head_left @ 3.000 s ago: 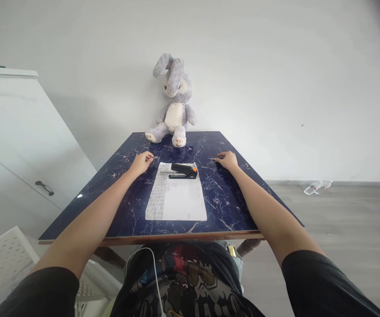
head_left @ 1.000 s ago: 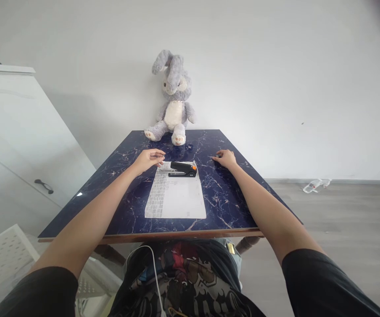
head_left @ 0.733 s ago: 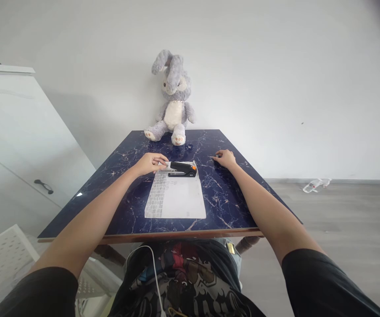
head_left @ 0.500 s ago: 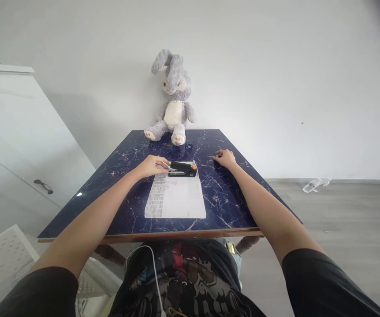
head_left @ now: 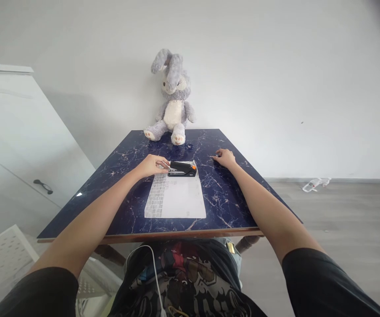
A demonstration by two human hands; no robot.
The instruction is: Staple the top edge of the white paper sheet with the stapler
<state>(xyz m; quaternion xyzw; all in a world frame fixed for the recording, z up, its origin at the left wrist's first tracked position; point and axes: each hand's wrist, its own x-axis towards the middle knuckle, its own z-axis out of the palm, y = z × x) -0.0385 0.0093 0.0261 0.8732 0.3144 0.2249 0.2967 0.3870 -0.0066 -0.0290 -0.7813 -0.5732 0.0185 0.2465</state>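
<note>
A black stapler [head_left: 183, 169] with an orange spot at its right end lies across the top part of a white printed sheet [head_left: 182, 198]. At its left end, my left hand [head_left: 153, 166] has thumb and fingers closed on the stapler's tip. The sheet lies flat on the dark blue marble-patterned table [head_left: 223, 198]. To the right of the sheet, my right hand [head_left: 225, 157] rests on the tabletop with its fingers apart and nothing in them.
A grey plush rabbit [head_left: 174, 112] sits at the table's far edge against the wall. A white cabinet [head_left: 18, 132] stands at the left, with a white perforated chair [head_left: 8, 259] below it. Clear plastic packaging [head_left: 314, 185] lies on the floor at the right.
</note>
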